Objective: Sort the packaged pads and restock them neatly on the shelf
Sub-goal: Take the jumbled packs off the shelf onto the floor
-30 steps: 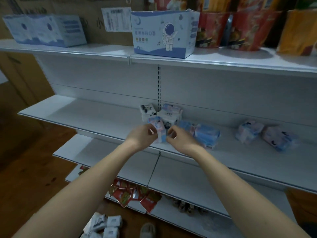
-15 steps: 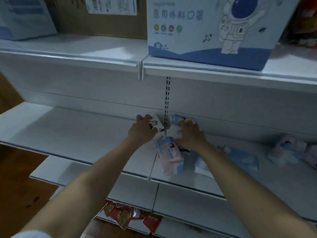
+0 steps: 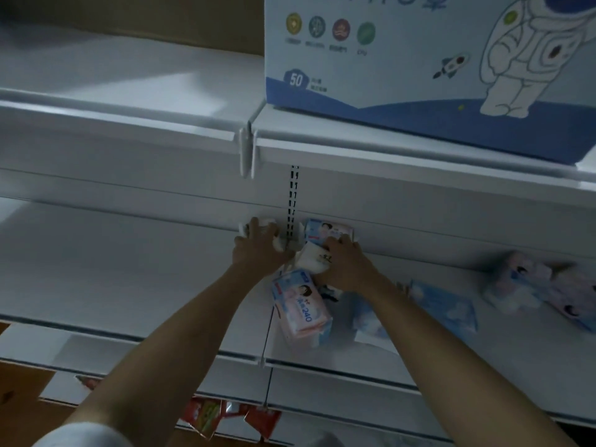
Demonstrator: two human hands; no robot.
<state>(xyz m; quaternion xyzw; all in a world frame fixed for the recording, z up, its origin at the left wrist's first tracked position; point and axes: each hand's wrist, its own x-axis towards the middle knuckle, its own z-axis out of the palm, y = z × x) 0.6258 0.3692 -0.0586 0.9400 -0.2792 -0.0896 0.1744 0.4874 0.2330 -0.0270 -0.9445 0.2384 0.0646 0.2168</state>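
Note:
My left hand (image 3: 258, 246) grips a white pad pack (image 3: 270, 225) at the back wall of the middle shelf (image 3: 129, 279), mostly hiding it. My right hand (image 3: 346, 264) holds a white pack (image 3: 311, 261) just right of the slotted upright; a blue-and-pink pack (image 3: 327, 230) stands behind it against the wall. A pink-and-blue pack marked 240 (image 3: 301, 309) lies tilted near the shelf's front, in front of both hands. Blue cloud-print packs (image 3: 446, 304) lie right of my right forearm. Lilac packs (image 3: 548, 285) lie at the far right.
A large blue-and-white astronaut box (image 3: 419, 59) sits on the upper shelf (image 3: 129, 101) right above my hands. Red sachets (image 3: 225, 414) lie on a lower shelf. The left half of the middle shelf is bare white metal.
Both hands left the pink-and-blue pack near the shelf's front and reached to the back wall, each taking hold of a white pack there. The view moved closer and lower.

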